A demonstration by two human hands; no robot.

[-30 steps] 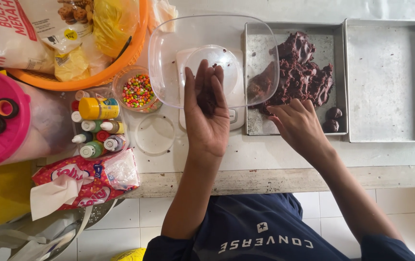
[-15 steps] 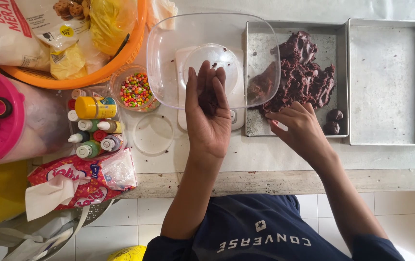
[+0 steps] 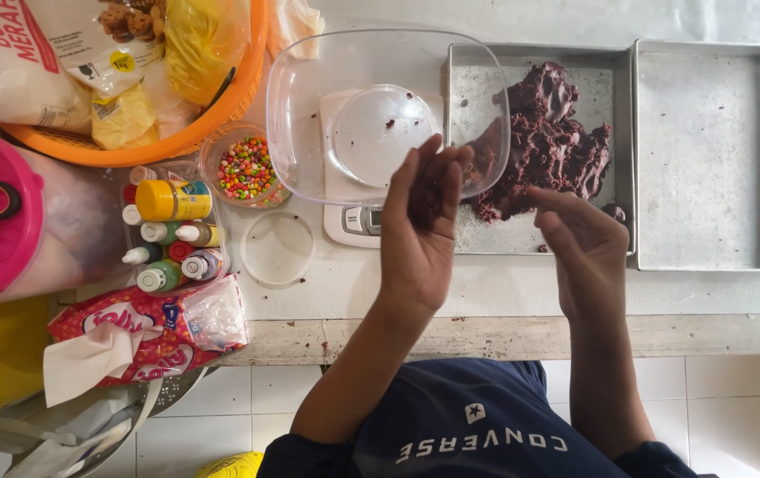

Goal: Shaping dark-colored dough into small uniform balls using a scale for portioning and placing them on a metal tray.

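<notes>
Holding a small dark dough lump (image 3: 427,202) in its open palm, the left hand (image 3: 420,232) waits over the counter (image 3: 345,283), while the empty right hand (image 3: 585,243), fingers loosely curled, sits nearer the brown dough pile (image 3: 544,142) in the metal tray (image 3: 606,66).

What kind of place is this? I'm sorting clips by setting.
Most likely a home kitchen counter set up for baking sweets: a clear bowl on a kitchen scale, dark chocolate dough in a metal baking tray, and a cup of coloured sprinkles.
</notes>
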